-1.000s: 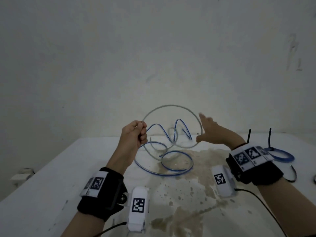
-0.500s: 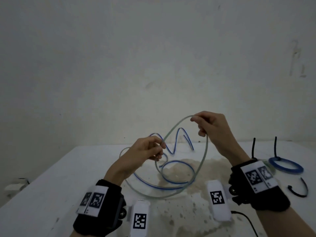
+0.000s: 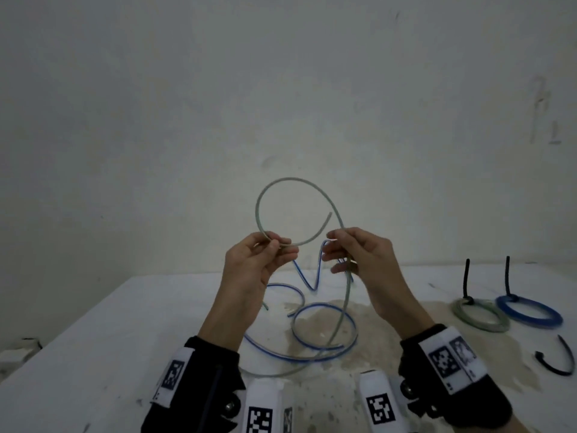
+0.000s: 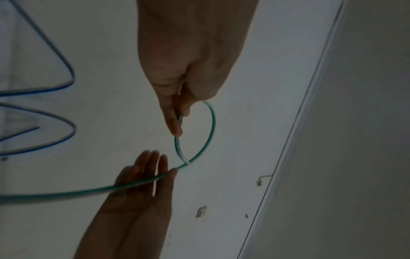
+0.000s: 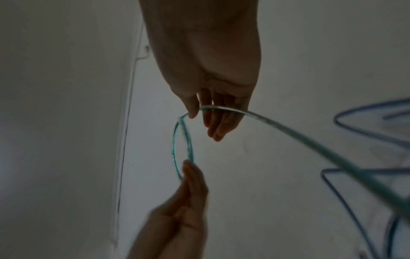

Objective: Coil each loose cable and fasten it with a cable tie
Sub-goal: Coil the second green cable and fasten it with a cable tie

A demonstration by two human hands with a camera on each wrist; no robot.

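A loose grey-green cable [image 3: 265, 192] arcs in a single loop above both hands, and its free end [image 3: 329, 216] points up inside the loop. My left hand [image 3: 281, 246] pinches the loop's lower left between thumb and fingers; the left wrist view shows this same left hand [image 4: 179, 122] on the grey-green cable [image 4: 211, 122]. My right hand [image 3: 335, 245] holds the strand where it leaves the loop, thumb over it in the right wrist view [image 5: 199, 113]. From there the cable drops to the table [image 3: 93, 354] and curves back. A loose blue cable [image 3: 324, 306] sprawls beneath.
At the right of the table lie a tied grey coil [image 3: 480, 315] and a tied blue coil [image 3: 527, 312], each with a black tie tail standing up. A loose black cable tie [image 3: 559, 360] lies nearer me. A brown stain marks the table's middle.
Both hands have risen and come closer together. The grey-green loop, which hung low between them, now stands above them with its free end showing.
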